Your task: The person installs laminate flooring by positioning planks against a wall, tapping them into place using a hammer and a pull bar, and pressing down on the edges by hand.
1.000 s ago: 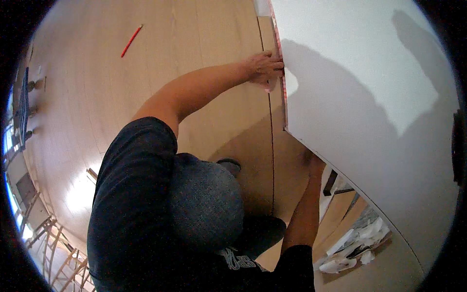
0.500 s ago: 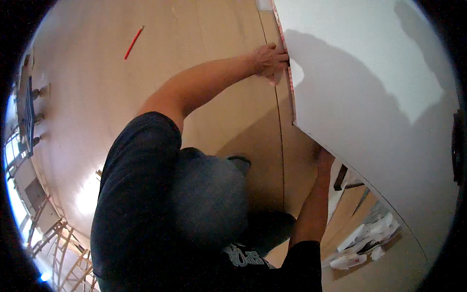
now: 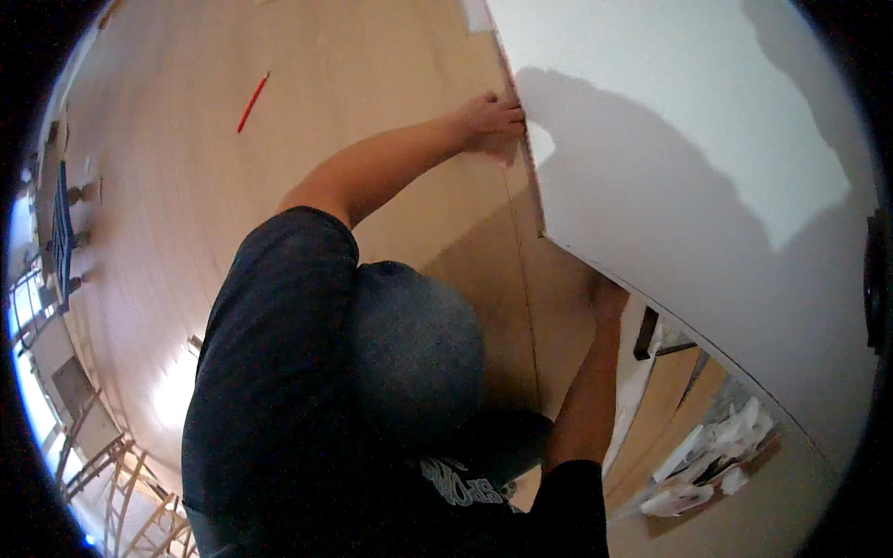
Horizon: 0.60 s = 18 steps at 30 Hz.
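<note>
A large white panel (image 3: 688, 158) fills the right side of the view, standing tilted over the wooden floor (image 3: 186, 186). My left hand (image 3: 491, 121) reaches far out and grips the panel's left edge, fingers wrapped round it. My right hand (image 3: 609, 299) is up against the panel's lower edge, and the board partly hides its fingers. My dark sleeve and a grey rounded shape (image 3: 409, 358), probably my knee, sit below the arms.
A red pencil (image 3: 252, 102) lies on the floor at the upper left. White packaging pieces (image 3: 707, 456) lie on the floor under the panel at the lower right, beside a dark bracket (image 3: 646, 335). Furniture legs and a bright window line the left rim.
Both hands stay on the panel. The panel's lower edge and my right hand have risen slightly, and my body has shifted a little beneath it.
</note>
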### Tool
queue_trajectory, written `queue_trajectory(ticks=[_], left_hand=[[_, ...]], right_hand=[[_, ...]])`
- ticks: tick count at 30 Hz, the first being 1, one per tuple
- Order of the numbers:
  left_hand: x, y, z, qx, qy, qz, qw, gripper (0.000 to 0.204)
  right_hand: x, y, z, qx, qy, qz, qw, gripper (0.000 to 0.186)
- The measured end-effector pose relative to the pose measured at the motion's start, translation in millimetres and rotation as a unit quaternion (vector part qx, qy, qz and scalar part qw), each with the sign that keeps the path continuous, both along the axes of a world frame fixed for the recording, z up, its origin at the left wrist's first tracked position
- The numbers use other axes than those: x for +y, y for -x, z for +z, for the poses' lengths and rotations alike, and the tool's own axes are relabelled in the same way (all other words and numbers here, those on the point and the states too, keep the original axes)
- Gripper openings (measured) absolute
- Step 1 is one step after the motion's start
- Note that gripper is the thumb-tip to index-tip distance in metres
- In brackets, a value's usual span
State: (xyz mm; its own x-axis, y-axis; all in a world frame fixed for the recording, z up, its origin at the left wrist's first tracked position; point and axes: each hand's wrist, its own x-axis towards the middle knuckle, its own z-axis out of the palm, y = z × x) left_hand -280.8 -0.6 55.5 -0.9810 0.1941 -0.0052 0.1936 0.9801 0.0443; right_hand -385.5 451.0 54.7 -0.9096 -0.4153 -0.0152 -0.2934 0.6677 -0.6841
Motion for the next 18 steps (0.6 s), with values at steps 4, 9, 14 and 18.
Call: queue_trajectory(ticks=[4,9,14,18], left_hand=[[0,-11,-3,-0.030,-0.031,0.019,0.999,0.066],[6,-4,13,-0.070,-0.021,0.028,0.997,0.070],[5,24,18,-0.076,-0.006,0.019,0.997,0.070],[9,53,0,-0.076,-0.021,-0.026,0.997,0.061]], right_hand=[[-7,-4,-1,0.001,-0.006,0.009,1.000,0.035],[-3,-5,-1,-0.008,-0.035,0.014,0.999,0.034],[42,-5,6,-0.036,-0.296,0.051,0.953,0.028],[171,-66,-4,0.176,-0.132,-0.069,0.973,0.025]])
